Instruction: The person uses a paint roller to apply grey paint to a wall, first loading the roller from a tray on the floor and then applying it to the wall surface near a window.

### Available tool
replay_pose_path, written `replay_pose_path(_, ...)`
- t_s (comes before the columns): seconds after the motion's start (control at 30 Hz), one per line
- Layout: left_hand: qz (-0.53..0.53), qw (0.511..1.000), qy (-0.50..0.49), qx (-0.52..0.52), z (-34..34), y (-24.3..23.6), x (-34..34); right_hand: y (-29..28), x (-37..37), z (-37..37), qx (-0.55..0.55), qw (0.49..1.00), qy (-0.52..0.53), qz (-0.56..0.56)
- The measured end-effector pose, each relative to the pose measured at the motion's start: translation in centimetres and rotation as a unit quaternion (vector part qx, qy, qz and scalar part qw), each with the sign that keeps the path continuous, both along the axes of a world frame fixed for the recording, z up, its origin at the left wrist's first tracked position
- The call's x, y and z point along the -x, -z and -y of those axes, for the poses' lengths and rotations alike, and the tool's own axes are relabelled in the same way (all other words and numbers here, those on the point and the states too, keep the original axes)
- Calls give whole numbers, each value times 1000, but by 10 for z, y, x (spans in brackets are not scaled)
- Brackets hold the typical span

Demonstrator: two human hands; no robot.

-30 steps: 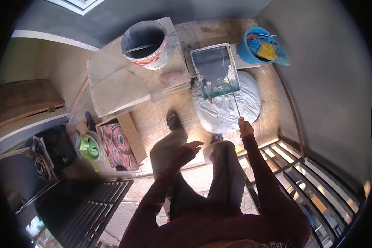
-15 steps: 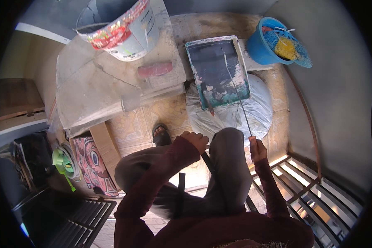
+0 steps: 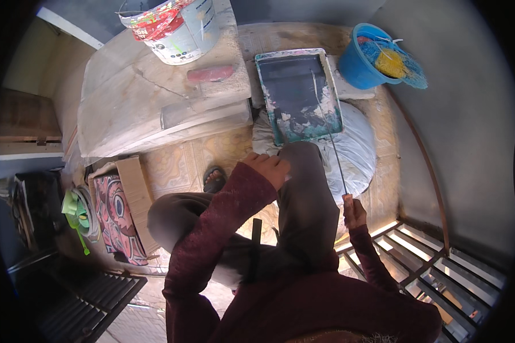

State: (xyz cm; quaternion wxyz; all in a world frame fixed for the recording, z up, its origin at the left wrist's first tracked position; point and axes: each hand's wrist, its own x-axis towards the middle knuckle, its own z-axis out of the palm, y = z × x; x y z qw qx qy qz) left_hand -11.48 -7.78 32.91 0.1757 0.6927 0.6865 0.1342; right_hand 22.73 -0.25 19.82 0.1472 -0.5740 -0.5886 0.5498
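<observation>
Holding the brownish handle of a long, thin metal rod point(image 3: 340, 162), my right hand point(image 3: 355, 211) has its fingers wrapped around the grip, thumb side up, near my right knee. From there the rod slants away from me, crosses the near rim of the paint tray point(image 3: 290, 53) and reaches far over its dark grey bed; whether its pale tip touches the paint, I cannot tell. White and teal smears crust the near end and right side of the tray, which lies ahead of me, partly above a bulging white plastic sack point(image 3: 357, 166).

My left hand point(image 3: 269, 169) is beside the inner side of my raised right knee point(image 3: 306, 163), back of the hand up and fingers bent; I cannot tell whether they close on anything.

Left of the tray, a white bucket with red markings point(image 3: 180, 40) stands on a pale stone slab point(image 3: 126, 108), with a reddish oblong patch point(image 3: 210, 73) just nearer me. To the tray's right, a blue bucket point(image 3: 360, 68) holds blue and yellow netting point(image 3: 392, 63), some of it hanging over the rim. On my left sits an open cardboard box point(image 3: 136, 194) with a pink patterned cloth point(image 3: 110, 206), beside a bright green plastic item point(image 3: 71, 207). A barred metal gate point(image 3: 424, 267) runs along my right.
</observation>
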Motion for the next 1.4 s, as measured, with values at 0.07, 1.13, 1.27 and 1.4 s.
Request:
replay_pose_path(0.07,17,1000,-2,20,-5,-2,-5,0,-1,2,1,1000,8,3)
replay_pose_path(1.13,-3,989,-55,139,4,26,-1,14,38,-25,24,999,17,38)
replay_pose_path(1.27,-14,987,-48,156,0,28,-1,10,32,-16,17,999,26,34)
replay_pose_path(1.4,-8,983,-55,174,0,27,-1,4,24,-10,21,998,19,58)
